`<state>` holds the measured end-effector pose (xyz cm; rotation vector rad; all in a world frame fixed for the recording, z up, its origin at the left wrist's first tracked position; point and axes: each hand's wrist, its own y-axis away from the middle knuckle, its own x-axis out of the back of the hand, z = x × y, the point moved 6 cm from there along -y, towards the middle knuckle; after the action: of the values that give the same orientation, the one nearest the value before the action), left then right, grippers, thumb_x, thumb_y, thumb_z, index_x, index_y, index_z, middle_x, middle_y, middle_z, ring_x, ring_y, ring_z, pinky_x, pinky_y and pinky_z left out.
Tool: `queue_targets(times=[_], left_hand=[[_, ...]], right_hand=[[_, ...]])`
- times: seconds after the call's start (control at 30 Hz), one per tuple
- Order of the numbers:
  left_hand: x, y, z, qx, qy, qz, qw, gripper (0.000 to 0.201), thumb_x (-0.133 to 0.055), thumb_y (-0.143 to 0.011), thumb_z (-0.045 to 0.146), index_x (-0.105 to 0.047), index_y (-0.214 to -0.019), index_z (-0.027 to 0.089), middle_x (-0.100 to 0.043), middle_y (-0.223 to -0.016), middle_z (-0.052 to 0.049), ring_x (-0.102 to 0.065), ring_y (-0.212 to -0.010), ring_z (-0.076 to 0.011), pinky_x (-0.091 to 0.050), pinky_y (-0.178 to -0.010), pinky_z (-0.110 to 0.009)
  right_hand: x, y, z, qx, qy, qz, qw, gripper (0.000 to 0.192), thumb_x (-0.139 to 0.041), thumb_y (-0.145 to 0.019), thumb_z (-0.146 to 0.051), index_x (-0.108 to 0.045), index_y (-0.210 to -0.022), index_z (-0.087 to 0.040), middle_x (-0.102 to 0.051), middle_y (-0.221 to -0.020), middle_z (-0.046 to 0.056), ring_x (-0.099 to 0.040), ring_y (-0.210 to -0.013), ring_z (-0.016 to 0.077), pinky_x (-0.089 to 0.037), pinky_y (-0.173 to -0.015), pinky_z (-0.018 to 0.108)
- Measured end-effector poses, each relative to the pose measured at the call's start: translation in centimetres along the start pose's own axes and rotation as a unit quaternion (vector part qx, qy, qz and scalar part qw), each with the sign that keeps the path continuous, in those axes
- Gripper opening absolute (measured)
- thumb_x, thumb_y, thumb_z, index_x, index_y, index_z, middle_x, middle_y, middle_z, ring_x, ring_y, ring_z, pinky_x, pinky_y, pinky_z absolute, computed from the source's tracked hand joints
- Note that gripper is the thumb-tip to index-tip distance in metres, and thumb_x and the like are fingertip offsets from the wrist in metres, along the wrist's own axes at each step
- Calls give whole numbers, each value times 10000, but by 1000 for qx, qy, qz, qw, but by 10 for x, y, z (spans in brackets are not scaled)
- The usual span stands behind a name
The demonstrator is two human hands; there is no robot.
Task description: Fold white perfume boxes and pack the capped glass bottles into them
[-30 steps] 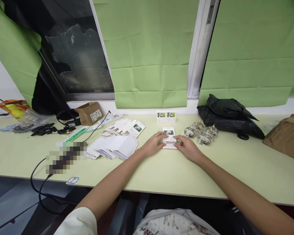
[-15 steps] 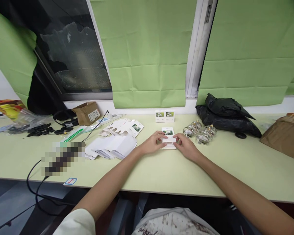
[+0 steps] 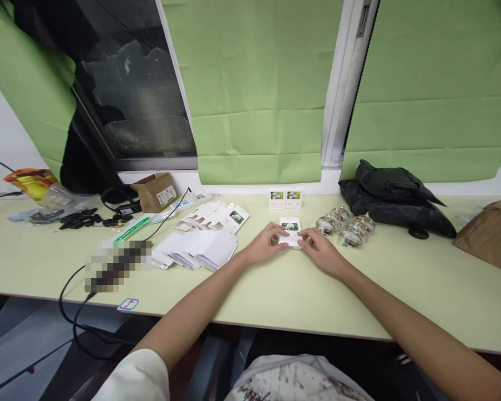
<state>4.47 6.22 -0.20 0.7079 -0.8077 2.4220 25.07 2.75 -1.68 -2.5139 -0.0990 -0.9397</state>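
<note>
Head-worn view — forward, downward, near desk

White carton, pale green table

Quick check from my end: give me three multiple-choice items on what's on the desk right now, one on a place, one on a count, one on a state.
1. Where do the glass jars lie?
A. On the desk, just right of the hands
B. Inside the brown cardboard box
C. On the windowsill

2. How many small finished boxes stand upright by the wall?
A. One
B. Two
C. Five

3. How is the white carton between the hands?
A. Flat on the desk, both hands on it
B. Lifted high off the desk
C. Untouched

Answers: A, the jars sit beside the right hand; B, two stand side by side; A, the left hand and right hand both press it down.
</note>
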Motion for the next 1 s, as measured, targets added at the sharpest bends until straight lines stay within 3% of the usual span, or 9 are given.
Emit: queue_targets(times=[0.17, 0.3, 0.4, 0.47, 0.63, 1.0], left_hand=[[-2, 0, -2, -5, 13, -13, 1000, 412, -749, -920, 445, -680, -1291, 281, -550, -1340, -93, -615, -999, -180, -567, -941, -375], [-7, -1, -6, -4, 5, -37, 999, 573, -766, -912, 423, -606, -1452, 319, -501, -1439, -109, -622, -1091, -214, -552, -1019, -419], [-11, -2, -12, 11, -5, -43, 999, 520, -720, -949, 437, -627, -1443, 307, -456, -1506, -116, -637, -1089, -216, -546, -1039, -445], [-11, -2, -16, 15, -1, -33, 999, 467, -690, -972, 441, -650, -1412, 290, -455, -1517, -121, -654, -1060, -206, -556, -1016, -445], [-11, -2, -15, -8, -9, -13, 1000, 383, -645, -1002, 470, -685, -1333, 280, -458, -1577, -120, -595, -1278, -257, -531, -1054, -440], [-7, -6, -18, -4, 10, -34, 999, 449, -680, -971, 506, -690, -1338, 247, -541, -1444, -139, -641, -995, -198, -542, -976, -420]], right_hand=[[-3, 0, 3, 2, 2, 5, 1000, 346, -560, -1004, -440, -621, -1305, -281, -589, -1266, 78, -656, -911, 199, -567, -871, 390], [-6, -2, 7, 31, -5, 15, 999, 492, -560, -996, -388, -549, -1477, -284, -543, -1435, 112, -627, -1194, 260, -498, -1104, 475], [-9, -5, 14, 34, 0, 17, 999, 459, -553, -1004, -403, -606, -1441, -273, -521, -1504, 122, -543, -1361, 304, -399, -1209, 541], [-10, -8, 19, 25, -5, 13, 1000, 433, -538, -1018, -421, -638, -1413, -272, -523, -1513, 122, -538, -1377, 310, -407, -1206, 547], [-10, -9, 22, 22, -8, 9, 1000, 417, -513, -1038, -445, -652, -1392, -275, -539, -1496, 117, -529, -1392, 306, -421, -1202, 542], [-8, -11, 13, 15, -19, 26, 999, 388, -532, -1012, -447, -681, -1320, -264, -573, -1415, 115, -594, -1283, 294, -478, -1141, 501]])
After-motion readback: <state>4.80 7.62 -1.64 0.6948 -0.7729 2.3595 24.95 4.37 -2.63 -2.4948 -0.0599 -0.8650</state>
